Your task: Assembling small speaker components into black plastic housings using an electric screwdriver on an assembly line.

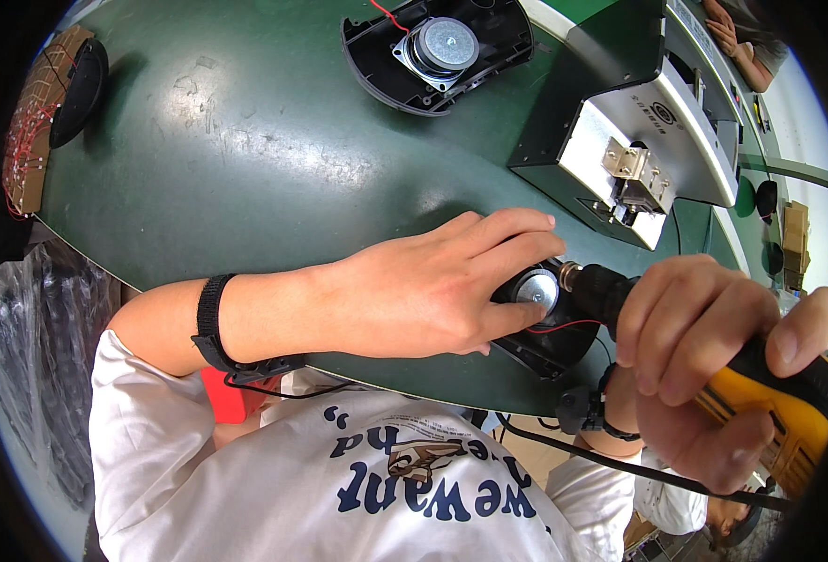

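Note:
A black plastic speaker housing (573, 348) lies near the table's front edge, with a round metal speaker magnet (536, 292) and a thin red wire in it. My left hand (432, 286) reaches across it, thumb at the magnet and fingers bent over the far side, holding the housing. In my right hand (700, 332), the fingers wrap round a yellow and black power screwdriver (784, 426). Its metal nose points left and meets the magnet's right edge, close to my left fingertips. The bit's end and any screw cannot be made out.
Another black housing (367, 66) with a speaker lies at the far side. A black and silver machine with a metal bracket (639, 178) stands beyond my right hand. At left is a cardboard box (34, 140) with red wires. A co-worker's hand (725, 36) shows at far right.

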The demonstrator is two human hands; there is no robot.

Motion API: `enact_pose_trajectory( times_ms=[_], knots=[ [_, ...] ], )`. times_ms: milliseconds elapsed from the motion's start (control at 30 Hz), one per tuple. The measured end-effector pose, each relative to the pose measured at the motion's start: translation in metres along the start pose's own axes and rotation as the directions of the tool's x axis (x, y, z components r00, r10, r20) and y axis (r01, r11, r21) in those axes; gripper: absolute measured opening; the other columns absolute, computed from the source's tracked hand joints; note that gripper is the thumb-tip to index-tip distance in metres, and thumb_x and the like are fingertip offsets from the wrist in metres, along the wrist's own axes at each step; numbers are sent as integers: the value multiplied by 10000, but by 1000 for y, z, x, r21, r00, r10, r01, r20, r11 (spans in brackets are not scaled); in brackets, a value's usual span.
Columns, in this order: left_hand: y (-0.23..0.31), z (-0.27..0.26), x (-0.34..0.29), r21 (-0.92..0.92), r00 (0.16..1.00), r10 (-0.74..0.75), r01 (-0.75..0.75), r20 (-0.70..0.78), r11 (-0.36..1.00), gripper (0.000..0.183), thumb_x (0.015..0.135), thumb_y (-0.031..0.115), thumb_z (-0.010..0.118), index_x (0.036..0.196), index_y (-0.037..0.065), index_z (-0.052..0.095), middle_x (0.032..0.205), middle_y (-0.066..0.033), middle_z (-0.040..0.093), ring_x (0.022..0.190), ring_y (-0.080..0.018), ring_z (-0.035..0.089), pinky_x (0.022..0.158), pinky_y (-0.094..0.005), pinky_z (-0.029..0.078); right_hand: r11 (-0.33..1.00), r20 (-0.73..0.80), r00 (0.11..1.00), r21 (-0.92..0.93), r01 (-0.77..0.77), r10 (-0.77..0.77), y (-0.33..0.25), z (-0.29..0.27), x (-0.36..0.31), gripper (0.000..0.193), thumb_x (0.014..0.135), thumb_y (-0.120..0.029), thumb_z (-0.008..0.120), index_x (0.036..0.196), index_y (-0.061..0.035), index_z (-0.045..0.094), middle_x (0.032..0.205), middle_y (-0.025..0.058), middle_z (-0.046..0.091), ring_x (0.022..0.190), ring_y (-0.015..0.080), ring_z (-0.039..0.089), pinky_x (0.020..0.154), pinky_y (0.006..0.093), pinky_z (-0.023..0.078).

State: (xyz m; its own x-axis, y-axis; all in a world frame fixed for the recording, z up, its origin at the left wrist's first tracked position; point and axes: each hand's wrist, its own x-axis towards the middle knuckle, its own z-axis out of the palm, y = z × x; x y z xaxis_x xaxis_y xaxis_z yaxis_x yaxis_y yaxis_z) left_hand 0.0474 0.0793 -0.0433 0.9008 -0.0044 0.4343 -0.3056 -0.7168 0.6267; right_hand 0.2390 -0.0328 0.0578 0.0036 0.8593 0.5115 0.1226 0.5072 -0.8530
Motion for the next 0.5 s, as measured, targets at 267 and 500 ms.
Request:
enact_pose_trajectory(
  times_ms=[267, 500],
  knots=[
    [0, 2, -1, -15, 1000, -2, 2, -3, 1000, 608, 604, 194, 907, 1177, 49, 761, 1445, -242, 520, 1397, -444, 497, 1101, -507, 512, 999, 9, 999, -30, -43, 43, -5, -2, -3, 444, 1014, -401, 700, 1267, -199, 395, 734, -30, 602, 545, 100, 608, 519, 256, 495],
    [0, 2, -2, -45, 1000, -8, 8, -6, 999, 592, 622, 189, 909, 1176, 46, 761, 1450, -247, 517, 1406, -451, 491, 1108, -516, 508, 998, 23, 999, -28, -48, 49, -5, -3, -4, 445, 1015, -411, 697, 1261, -193, 396, 723, -30, 603, 546, 92, 617, 512, 248, 507]
  ],
)
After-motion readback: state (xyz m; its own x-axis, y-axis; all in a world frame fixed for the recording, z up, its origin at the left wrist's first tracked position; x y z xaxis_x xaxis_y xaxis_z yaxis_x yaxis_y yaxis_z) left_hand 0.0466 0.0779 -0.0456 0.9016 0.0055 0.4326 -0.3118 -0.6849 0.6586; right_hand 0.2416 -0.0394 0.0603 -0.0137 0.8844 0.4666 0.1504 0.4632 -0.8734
